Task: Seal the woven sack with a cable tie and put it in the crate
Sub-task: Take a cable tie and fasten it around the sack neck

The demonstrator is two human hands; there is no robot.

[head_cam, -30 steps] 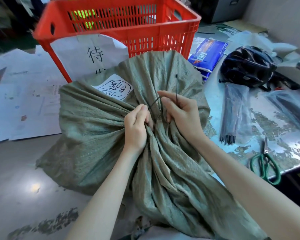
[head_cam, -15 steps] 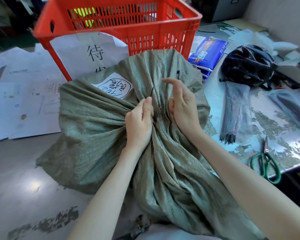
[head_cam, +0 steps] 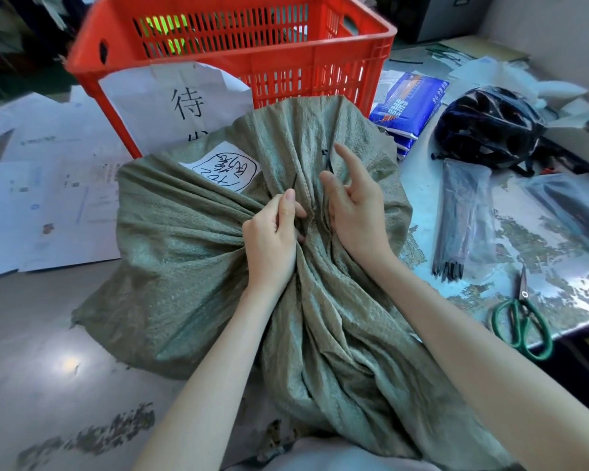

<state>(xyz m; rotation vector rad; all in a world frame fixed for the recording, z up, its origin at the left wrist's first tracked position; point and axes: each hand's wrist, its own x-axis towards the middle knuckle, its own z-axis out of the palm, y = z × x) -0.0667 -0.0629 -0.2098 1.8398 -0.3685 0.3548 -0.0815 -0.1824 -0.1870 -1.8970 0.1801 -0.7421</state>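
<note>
A worn grey work surface [head_cam: 41, 351] fills the foreground, scuffed with darker patches and catching a soft glare of overhead light at the lower left. Loose white printed paper sheets [head_cam: 45, 205] lie spread across its left side. To the right, a glossy mottled tabletop [head_cam: 555, 253] reflects bright light. A plain beige wall [head_cam: 555, 32] rises at the upper right, with a dark grey cabinet [head_cam: 432, 15] beside it. The upper left corner is dim and indistinct.

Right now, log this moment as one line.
stage: tying neck | left hand: pinching cable tie | right hand: fingers loose at gathered sack | crate: behind, sack not in
</note>
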